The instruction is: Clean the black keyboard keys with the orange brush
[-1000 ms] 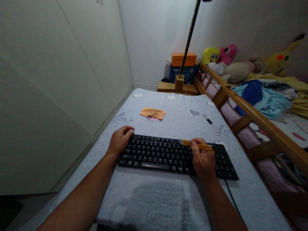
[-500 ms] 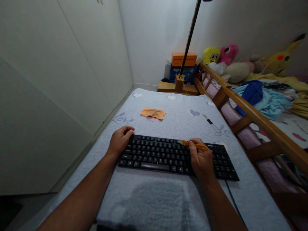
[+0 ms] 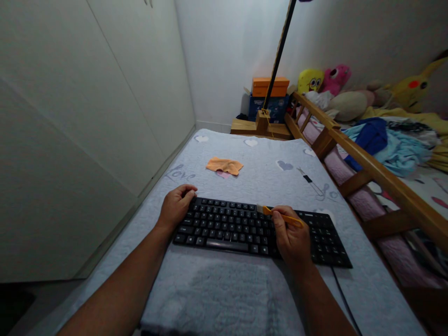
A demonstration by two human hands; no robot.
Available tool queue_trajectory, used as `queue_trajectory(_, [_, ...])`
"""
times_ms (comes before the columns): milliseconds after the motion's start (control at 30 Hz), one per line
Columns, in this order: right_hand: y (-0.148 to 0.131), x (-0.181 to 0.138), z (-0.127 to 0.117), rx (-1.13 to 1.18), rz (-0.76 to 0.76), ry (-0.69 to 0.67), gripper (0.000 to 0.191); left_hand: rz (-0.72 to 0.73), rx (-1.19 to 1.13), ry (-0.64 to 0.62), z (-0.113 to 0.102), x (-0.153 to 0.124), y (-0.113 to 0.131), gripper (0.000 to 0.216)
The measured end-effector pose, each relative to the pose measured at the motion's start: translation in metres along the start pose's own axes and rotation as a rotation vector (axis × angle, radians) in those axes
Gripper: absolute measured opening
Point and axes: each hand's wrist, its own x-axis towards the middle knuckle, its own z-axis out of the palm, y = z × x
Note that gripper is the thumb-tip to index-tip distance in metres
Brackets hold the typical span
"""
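A black keyboard (image 3: 227,246) lies flat on the bed's pale blue cover, its cable (image 3: 345,298) running off toward me at the right. My left hand (image 3: 177,205) is closed around its far left corner, the thumb on top. In my right hand (image 3: 292,233) is a small brush (image 3: 289,220) with an orange-yellow handle, pinched between thumb and fingers. The pale bristles touch or hover just over the top row of keys, right of the middle. That hand covers part of the keys between the main block and the number pad.
Beyond the keyboard lies an orange cloth (image 3: 224,164). A thin tool with a black grip (image 3: 308,179) rests to the right. White cabinet doors (image 3: 105,140) stand at the left; a wooden rail (image 3: 378,158) borders the right, with clothes (image 3: 399,144) and plush toys (image 3: 310,81) behind it.
The brush tip has shifted slightly left along the top row of keys. My left hand keeps its hold on the keyboard corner. The whole view has shifted a little.
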Motion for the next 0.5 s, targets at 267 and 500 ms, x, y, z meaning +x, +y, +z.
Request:
queue_trajectory(267, [-0.0012, 0.003, 0.0065, -0.022, -0.081, 0.002, 0.017, -0.007, -0.014, -0.003, 0.0007, 0.0004, -0.0011, 0.033])
queue_trajectory(500, [0.0005, 0.0018, 0.0069, -0.036, -0.048, -0.008, 0.019, -0.009, -0.027, -0.01, 0.0009, 0.0008, -0.0011, 0.032])
